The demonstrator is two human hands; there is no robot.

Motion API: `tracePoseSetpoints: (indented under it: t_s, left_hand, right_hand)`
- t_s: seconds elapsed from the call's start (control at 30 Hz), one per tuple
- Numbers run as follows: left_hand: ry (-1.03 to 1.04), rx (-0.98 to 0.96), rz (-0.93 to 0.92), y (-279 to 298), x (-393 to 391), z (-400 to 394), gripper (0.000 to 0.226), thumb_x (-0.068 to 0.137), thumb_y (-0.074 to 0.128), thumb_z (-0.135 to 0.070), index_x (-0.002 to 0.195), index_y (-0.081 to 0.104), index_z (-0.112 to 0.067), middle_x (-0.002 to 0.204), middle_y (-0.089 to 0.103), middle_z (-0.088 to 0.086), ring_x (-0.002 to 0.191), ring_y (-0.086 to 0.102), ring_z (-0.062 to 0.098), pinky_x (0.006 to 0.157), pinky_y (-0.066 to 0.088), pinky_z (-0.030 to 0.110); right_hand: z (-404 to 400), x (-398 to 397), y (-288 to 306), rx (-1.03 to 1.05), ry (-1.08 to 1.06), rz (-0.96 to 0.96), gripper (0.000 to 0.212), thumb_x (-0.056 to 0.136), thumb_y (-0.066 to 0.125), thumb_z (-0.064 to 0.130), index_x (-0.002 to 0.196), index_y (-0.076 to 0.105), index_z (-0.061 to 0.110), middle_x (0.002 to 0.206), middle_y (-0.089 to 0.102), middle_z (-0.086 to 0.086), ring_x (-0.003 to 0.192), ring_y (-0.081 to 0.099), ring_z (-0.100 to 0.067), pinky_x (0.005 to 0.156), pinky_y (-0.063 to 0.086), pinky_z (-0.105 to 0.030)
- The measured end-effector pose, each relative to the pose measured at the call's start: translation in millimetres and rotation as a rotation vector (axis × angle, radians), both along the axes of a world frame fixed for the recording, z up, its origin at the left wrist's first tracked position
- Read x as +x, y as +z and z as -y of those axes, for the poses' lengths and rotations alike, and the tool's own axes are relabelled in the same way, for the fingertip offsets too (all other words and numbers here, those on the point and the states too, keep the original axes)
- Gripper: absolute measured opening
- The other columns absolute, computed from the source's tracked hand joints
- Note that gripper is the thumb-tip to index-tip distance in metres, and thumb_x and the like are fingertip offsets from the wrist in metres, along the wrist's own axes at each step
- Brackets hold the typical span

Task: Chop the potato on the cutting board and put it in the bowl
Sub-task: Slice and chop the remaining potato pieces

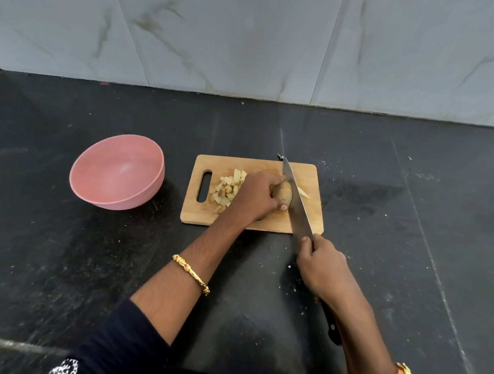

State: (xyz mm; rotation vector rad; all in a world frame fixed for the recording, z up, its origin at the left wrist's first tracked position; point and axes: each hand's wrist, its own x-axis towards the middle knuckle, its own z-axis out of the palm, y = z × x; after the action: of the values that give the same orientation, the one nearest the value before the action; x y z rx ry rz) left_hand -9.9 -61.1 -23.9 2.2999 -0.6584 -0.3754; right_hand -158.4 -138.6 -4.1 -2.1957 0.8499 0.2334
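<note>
Potato (282, 194) sits mid cutting board (267, 219), my left hand (257, 194) clamped round it. Knife (296, 201), gripped in my right hand (322, 265), lies against the potato's right end, crossing its long axis. Chopped pieces (225, 190) lie left of the potato; bowl (118, 171) sits empty left of the board.

The left hand (257, 194) sits at mid-frame, fingers curled down over the potato (282, 193), thumb tip at its near side. Its forearm runs down to the lower left. The right hand (322, 265), lower right of centre, grips the knife (296, 198) handle, forefinger laid along the blade's spine, forearm reaching to the bottom right.
</note>
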Motion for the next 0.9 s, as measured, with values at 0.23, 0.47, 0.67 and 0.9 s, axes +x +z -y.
tracePoseSetpoints:
  t_s: [0.23, 0.47, 0.67, 0.9]
  left_hand:
    - [0.000, 0.017, -0.031, 3, 1, 0, 0.070, 0.068, 0.081, -0.015, 0.131, 0.052, -0.014, 0.132, 0.056, 0.007, 0.116, 0.055, 0.023, 0.103, 0.042, 0.035]
    - [-0.005, 0.027, -0.070, 7, 1, 0, 0.072, 0.067, 0.082, -0.016, 0.132, 0.051, -0.011, 0.131, 0.057, 0.009, 0.115, 0.056, 0.021, 0.102, 0.042, 0.032]
    - [-0.003, 0.043, -0.056, 8, 0, 1, 0.072, 0.068, 0.082, -0.017, 0.133, 0.051, -0.013, 0.133, 0.056, 0.007, 0.114, 0.057, 0.022, 0.102, 0.043, 0.034]
    - [0.001, 0.022, -0.061, 5, 1, -1, 0.072, 0.066, 0.082, -0.016, 0.132, 0.052, -0.014, 0.131, 0.057, 0.007, 0.111, 0.058, 0.022, 0.100, 0.045, 0.037]
  right_hand:
    - [5, -33, 10, 0.106, -0.018, -0.009, 0.035, 0.101, 0.034, 0.031, 0.076, 0.052, 0.015, 0.065, 0.054, -0.002, 0.060, 0.052, -0.017, 0.056, 0.045, -0.031]
    - [14, -16, 14, 0.139, -0.119, 0.128, 0.036, 0.099, 0.038, 0.032, 0.071, 0.049, 0.014, 0.057, 0.049, -0.001, 0.051, 0.046, -0.019, 0.051, 0.038, -0.027]
    - [20, 13, 5, 0.112, -0.117, 0.135, 0.035, 0.098, 0.036, 0.032, 0.071, 0.048, 0.015, 0.064, 0.052, -0.004, 0.049, 0.047, -0.019, 0.050, 0.039, -0.026]
    - [18, 26, 4, 0.096, -0.082, 0.113, 0.033, 0.098, 0.034, 0.035, 0.075, 0.049, 0.015, 0.072, 0.055, -0.008, 0.053, 0.047, -0.020, 0.059, 0.049, -0.034]
